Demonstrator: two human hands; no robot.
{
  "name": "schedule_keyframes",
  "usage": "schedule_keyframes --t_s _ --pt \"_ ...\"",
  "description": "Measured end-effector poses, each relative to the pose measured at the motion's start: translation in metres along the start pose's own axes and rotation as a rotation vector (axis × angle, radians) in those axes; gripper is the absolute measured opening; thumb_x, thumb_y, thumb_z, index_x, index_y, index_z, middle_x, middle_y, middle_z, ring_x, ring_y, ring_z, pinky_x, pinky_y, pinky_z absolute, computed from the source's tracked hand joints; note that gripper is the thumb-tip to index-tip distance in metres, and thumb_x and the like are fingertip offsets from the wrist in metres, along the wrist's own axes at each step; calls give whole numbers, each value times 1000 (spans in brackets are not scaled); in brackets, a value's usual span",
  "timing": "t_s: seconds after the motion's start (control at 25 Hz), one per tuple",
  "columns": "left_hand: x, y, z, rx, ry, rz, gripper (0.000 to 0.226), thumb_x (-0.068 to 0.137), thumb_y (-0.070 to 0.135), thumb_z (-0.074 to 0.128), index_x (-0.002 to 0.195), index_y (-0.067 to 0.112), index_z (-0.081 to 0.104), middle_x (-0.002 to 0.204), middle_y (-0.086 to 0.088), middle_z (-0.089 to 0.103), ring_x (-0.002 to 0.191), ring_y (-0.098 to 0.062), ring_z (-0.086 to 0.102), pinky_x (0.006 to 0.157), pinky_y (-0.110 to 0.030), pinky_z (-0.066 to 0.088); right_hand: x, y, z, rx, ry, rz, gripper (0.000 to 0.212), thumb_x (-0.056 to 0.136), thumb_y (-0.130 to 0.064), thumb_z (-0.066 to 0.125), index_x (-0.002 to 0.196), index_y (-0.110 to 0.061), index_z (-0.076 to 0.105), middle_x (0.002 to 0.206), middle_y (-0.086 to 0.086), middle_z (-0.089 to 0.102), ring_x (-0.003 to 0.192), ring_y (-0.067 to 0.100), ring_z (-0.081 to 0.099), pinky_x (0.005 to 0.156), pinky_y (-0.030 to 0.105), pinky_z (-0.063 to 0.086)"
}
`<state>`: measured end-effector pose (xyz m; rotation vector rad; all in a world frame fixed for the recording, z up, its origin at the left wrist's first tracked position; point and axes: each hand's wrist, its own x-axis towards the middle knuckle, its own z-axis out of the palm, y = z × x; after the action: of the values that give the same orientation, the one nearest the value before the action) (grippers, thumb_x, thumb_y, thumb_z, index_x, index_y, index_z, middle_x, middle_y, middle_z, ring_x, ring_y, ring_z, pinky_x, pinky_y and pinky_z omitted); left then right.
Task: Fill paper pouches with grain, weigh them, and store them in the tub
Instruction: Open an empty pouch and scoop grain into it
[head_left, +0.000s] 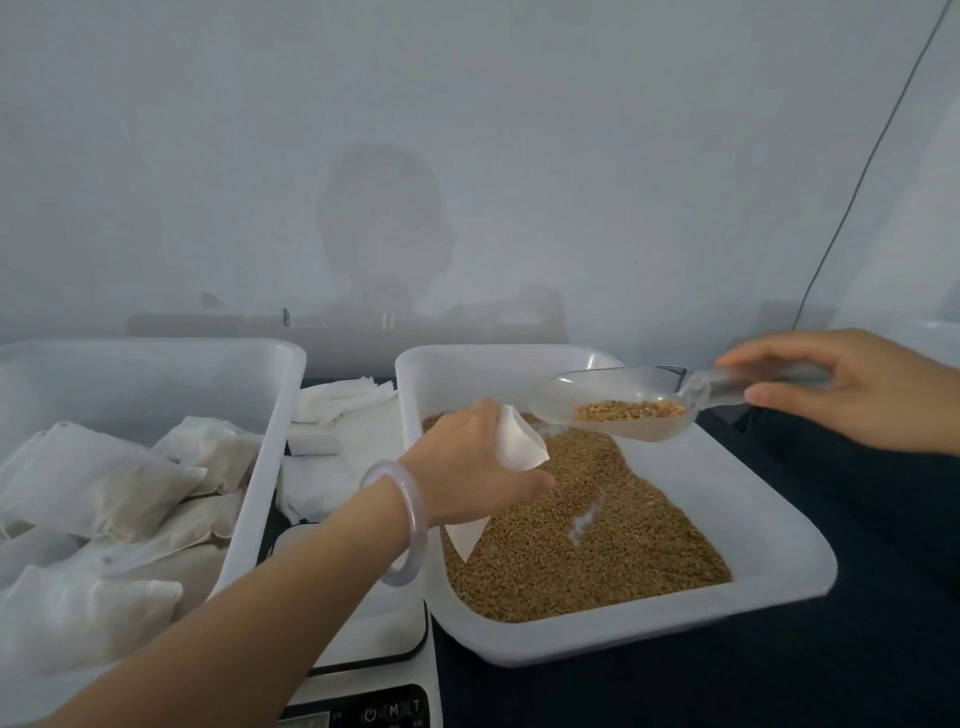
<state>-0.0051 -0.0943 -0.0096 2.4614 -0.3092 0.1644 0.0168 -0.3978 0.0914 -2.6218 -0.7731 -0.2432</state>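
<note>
Paper looks limp and light: your left hand wraps the middle of the white paper pouch. Your right hand grips the clear plastic scoop.

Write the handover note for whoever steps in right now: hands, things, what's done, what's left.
Left hand: grips an open paper pouch over the grain tray.
Right hand: holds the clear scoop, part-loaded with grain, its tip near the pouch mouth.
Done: several filled pouches lie in the tub.
Left: pour this scoop in, weigh the pouch on the scale, store it. Empty pouches wait between tub and tray.
</note>
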Motion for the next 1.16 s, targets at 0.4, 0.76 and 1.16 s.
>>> schedule_keyframes --t_s 0.4,0.76,1.16 --pt "2 2 17 -81 14 -10 46 74 55 64 96 23 39 85 14 47 74 0 46 52 -19 34 35 -42 -21 -498 46 -283 24 81 -36 62 105 -39 62 100 -20 63 98 9 57 103 20 7" --pt "0 -5 24 -121 104 -33 33 75 46 61 92 21 48 83 13 54 73 0 52 55 -20 43 43 -39 -19 -512 95 -309 24 80 -49 55 102 -43 61 95 -27 58 89 8 54 101 26 14" --pt "-9 -13 17 -156 238 -67 30 79 41 61 83 21 39 78 10 51 69 -4 48 50 -19 30 3 -3 112 -301 -277 -48 21 84 -44 61 101 -53 52 99 -33 55 100 -11 41 102 26 19"
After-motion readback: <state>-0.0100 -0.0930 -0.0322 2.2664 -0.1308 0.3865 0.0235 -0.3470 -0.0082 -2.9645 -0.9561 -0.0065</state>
